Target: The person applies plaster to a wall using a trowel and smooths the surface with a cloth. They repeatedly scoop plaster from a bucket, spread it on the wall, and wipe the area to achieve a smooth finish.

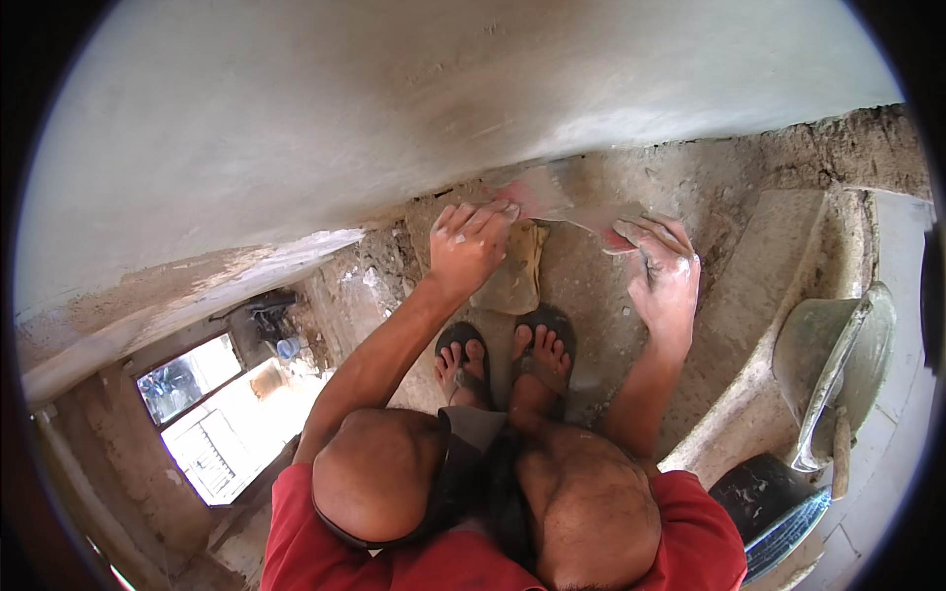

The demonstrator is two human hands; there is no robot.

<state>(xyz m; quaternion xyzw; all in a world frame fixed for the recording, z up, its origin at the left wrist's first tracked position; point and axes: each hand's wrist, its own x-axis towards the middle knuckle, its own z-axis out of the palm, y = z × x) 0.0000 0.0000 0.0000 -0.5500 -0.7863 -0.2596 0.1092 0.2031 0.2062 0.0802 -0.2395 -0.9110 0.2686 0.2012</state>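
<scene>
My left hand is closed, its fingertips pinching one end of a thin, dusty grey-and-red sheet that looks like sandpaper. My right hand, white with dust, has its fingers curled over the other end, where a red patch shows. The sheet spans the space between both hands, near the foot of a smooth, pale plastered wall. Below my left hand, a flat, dirty piece with a yellowish edge lies on the floor; its kind is unclear.
My sandaled feet are on the dusty floor between my arms. To the right, a grey plaster-smeared basin stands near a wooden handle and a dark container. A bright window lies at the left.
</scene>
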